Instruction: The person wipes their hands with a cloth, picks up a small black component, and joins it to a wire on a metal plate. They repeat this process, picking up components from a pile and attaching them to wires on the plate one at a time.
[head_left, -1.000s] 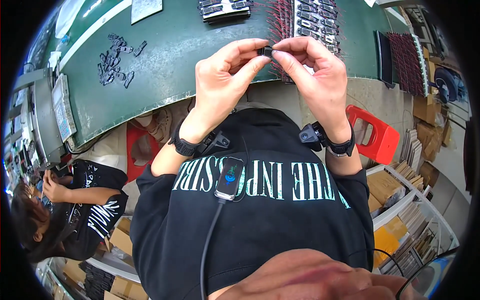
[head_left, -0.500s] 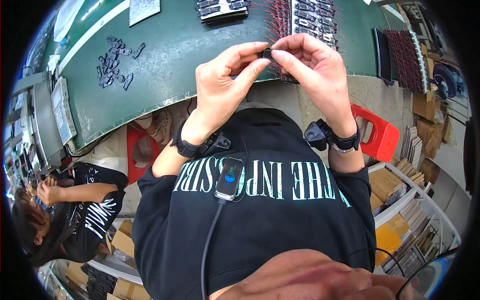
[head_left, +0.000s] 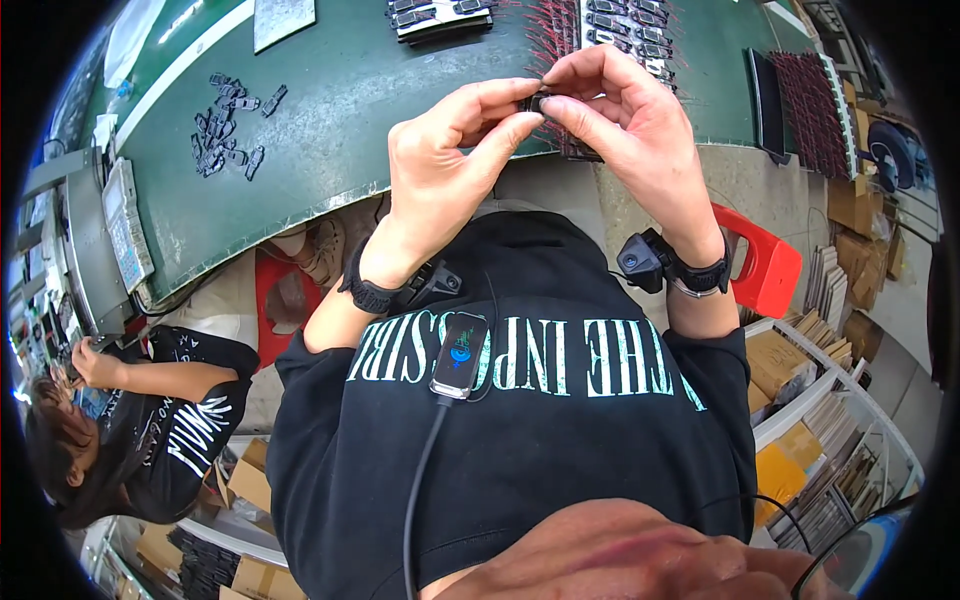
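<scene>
Between the fingertips of both hands is a small black plastic part (head_left: 536, 102), mostly covered by the fingers. My left hand (head_left: 450, 150) pinches it from the left, thumb below and forefinger above. From the right, my right hand (head_left: 625, 125) grips the same part between thumb and fingers. Both hands are over the near edge of the green table (head_left: 330, 140). To the left lies a loose pile of similar-looking small black parts (head_left: 225, 130). Beyond my right hand, a white tray (head_left: 625, 45) carries rows of black parts with thin red wires (head_left: 555, 40).
A stack of trays with black parts (head_left: 440, 22) stands at the table's far side. More red wires (head_left: 805, 110) fill a rack at right. Red stools (head_left: 765, 265) are below the table. At left sits a co-worker (head_left: 170, 400). Cartons (head_left: 775, 365) fill shelving on the right.
My right hand has shifted slightly up, its fingers rising over the part. The left hand stays nearly in place, still pinching. At left, the co-worker's hand has moved.
</scene>
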